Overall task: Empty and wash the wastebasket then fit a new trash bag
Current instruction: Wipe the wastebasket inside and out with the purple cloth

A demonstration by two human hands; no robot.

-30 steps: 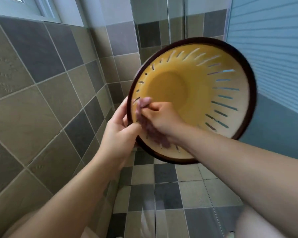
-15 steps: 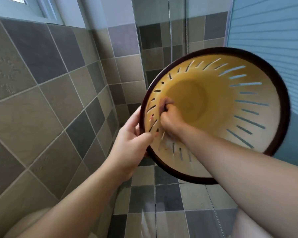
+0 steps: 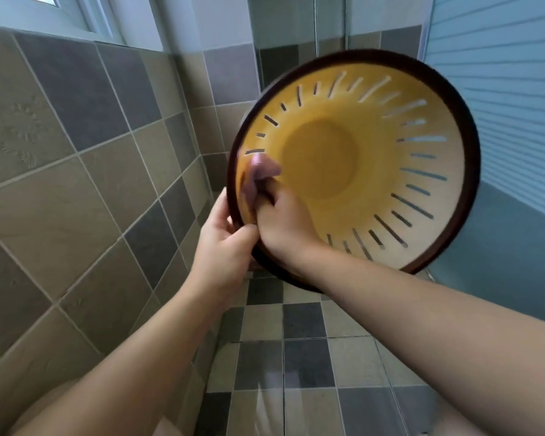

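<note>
The wastebasket [image 3: 375, 146] is yellow inside with slotted walls and a dark brown rim. It is held up in the air, tipped so its open mouth faces me. My left hand [image 3: 224, 247] grips the rim at its lower left edge. My right hand [image 3: 280, 221] reaches inside and is closed on a small purplish cloth [image 3: 258, 174], pressing it against the inner wall at the left. The cloth is blurred. No trash bag is in view.
A tiled wall [image 3: 76, 184] in grey and beige runs along the left, close to the basket. The checkered tile floor [image 3: 296, 357] lies below. A pale blue slatted panel [image 3: 501, 89] stands at the right. A glass partition [image 3: 296, 26] is behind.
My right hand with the cloth has moved from the lower inner wall up and left, toward the rim. The basket has shifted slightly and my left hand keeps its hold on the rim.
</note>
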